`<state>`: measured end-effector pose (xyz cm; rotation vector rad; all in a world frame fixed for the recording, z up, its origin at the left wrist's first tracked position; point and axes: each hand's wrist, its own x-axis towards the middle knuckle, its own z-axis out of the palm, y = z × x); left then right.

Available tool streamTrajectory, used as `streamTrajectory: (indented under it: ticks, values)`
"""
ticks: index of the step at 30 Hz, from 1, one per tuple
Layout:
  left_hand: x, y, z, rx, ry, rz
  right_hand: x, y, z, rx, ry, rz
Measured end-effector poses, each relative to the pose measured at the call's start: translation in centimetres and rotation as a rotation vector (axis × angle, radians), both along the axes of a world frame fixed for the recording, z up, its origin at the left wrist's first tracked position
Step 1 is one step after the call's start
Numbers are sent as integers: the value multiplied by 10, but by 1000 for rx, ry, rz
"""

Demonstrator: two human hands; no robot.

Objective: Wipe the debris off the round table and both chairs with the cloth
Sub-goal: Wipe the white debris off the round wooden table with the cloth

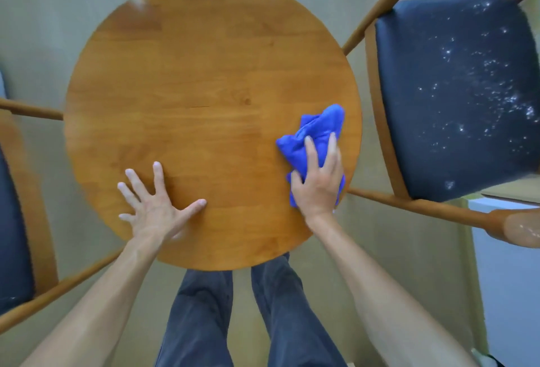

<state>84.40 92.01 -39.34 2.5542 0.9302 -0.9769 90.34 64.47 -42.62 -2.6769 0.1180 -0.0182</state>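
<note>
The blue cloth point(312, 144) sits bunched near the right edge of the round wooden table point(204, 80), and the right hand point(320, 182) is on top of it, fingers straight and a little apart, thumb tucked against the cloth's near side, pressing it flat to the wood rather than pinching it. The left hand point(156, 203) is planted on the near left of the tabletop, fingers fanned wide, palm down, holding nothing and seemingly bracing the table.

Most of the tabletop looks clear already; a pale smear shows at the far left rim, with a few specks near the far edge. So the table pass appears nearly done, and the person's best play is to keep the palm flat, sweep outward past the rim so crumbs fall off instead of being pushed around, then reach across for that far smear.

The right chair point(455, 98) waits just beside the table, its dark seat peppered with white debris, thickest toward its right side. That seat looks like the big job left. The left chair point(14, 220) shows only a sliver of dark seat, with a few pale specks near its near corner.
</note>
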Motion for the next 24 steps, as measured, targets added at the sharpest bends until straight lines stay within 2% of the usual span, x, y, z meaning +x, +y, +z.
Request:
streamTrajectory:
  ticks: [2,4,7,11,14,17,21,24]
  values:
    - [4,-1,5,-17,22,12,-56,43,8,102,70,263]
    - [11,1,10,-67,33,46,-87,70,15,161,158,412]
    - [20,9,24,-116,5,125,-86,79,32,179,283,357]
    - [17,-1,33,-164,-141,63,-71,70,45,129,388,299]
    - [9,-22,37,-319,-151,65,-61,69,56,196,497,297]
    - [-2,-37,35,-462,-96,88,-37,76,58,131,351,283]
    - [-8,-37,29,-524,-90,152,5,85,43,-112,119,770]
    - [-15,-35,28,-550,-84,55,28,85,44,-278,35,1026]
